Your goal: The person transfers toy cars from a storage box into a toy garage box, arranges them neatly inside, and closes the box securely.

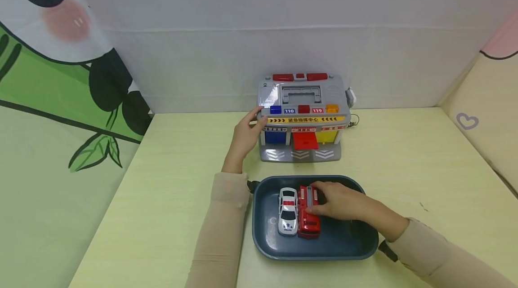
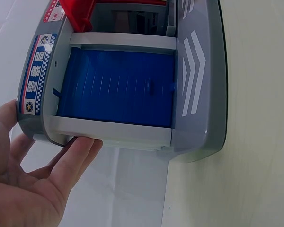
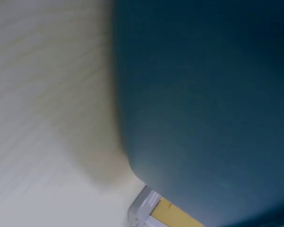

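A grey toy garage with a blue, a red and a yellow door stands at the back of the table. Its red door sticks out forward, while the blue door is down. My left hand grips the garage's left side, thumb and fingers about its corner. In front, a dark blue tray holds a white toy police car and a red toy fire truck, side by side. My right hand holds the fire truck between thumb and fingers; the right wrist view shows only the tray's outside.
A white wall covering rises right behind the garage. On the garage's right side are a white piece and a dark coiled cord. Pale wood tabletop lies around the tray.
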The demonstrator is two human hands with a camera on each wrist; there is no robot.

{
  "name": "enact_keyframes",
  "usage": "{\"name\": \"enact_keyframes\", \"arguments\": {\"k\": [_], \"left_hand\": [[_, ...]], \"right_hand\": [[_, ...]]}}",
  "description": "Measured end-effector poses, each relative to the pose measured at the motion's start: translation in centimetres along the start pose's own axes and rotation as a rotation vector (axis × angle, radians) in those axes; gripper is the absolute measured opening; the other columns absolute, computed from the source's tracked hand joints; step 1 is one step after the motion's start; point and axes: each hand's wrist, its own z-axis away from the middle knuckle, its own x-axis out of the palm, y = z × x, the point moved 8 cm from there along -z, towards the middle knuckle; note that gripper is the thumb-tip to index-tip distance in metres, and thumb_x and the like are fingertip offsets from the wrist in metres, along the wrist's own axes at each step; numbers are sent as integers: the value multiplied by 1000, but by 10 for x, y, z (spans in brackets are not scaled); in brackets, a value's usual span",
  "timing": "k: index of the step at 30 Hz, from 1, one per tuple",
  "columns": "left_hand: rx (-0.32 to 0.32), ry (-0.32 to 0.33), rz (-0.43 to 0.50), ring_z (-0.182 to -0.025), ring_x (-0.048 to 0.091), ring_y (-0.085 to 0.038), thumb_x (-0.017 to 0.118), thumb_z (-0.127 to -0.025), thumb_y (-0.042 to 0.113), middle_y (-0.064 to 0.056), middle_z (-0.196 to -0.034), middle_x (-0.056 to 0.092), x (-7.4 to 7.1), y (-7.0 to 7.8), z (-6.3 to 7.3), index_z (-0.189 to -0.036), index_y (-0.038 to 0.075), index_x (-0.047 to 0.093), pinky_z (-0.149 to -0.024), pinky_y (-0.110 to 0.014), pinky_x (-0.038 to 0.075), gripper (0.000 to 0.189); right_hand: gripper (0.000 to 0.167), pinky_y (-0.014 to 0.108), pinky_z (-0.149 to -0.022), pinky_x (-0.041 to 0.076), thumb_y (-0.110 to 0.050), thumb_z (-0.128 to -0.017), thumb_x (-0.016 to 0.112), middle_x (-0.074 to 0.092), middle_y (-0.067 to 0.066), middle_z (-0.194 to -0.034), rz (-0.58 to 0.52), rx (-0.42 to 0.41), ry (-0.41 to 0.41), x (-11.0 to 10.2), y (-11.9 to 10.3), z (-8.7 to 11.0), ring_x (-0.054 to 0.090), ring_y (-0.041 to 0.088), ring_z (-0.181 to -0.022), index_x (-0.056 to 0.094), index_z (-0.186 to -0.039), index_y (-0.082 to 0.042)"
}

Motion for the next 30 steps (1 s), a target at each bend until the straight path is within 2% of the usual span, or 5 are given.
{"name": "enact_keyframes", "arguments": {"k": [4, 9, 16, 23, 30], "left_hand": [[-2, 1, 2, -117, 57, -31, 54, -99, 44, -15, -136, 52, 0, -1, 0, -145, 24, 47, -89, -42, 51, 51], [2, -3, 1, -117, 57, -31, 54, -99, 46, -15, -137, 52, 2, -2, -1, -145, 24, 48, -90, -41, 51, 52], [3, -1, -1, -118, 57, -31, 54, -98, 47, -15, -137, 52, 1, 0, -2, -146, 25, 47, -90, -42, 51, 52], [-11, -2, -2, -119, 56, -31, 54, -98, 47, -14, -138, 51, 1, -2, -2, -145, 25, 47, -90, -42, 51, 53], [-8, -1, -5, -119, 56, -31, 54, -98, 48, -14, -137, 51, 1, -2, -2, -146, 25, 47, -90, -43, 51, 53]], "right_hand": [[76, 49, -87, 52, -43, -80, 78, 63, 10, -112, -30, 0, -18, 2, 2, -1, 59, 25, -98, 51, -134, 2], [74, 45, -81, 54, -42, -76, 81, 63, 7, -107, -76, 22, 19, 0, 7, 0, 57, 23, -95, 54, -132, -2], [70, 37, -74, 54, -31, -72, 86, 59, 6, -105, -290, 62, 65, -1, 14, 2, 57, 21, -90, 53, -129, -9], [67, 37, -73, 57, -19, -75, 85, 56, 11, -105, -467, 20, 28, 4, 13, 5, 63, 21, -83, 48, -129, -4], [67, 37, -72, 57, -22, -77, 84, 52, 12, -109, -527, -9, 17, 6, 15, 5, 59, 25, -88, 47, -131, -4]]}}
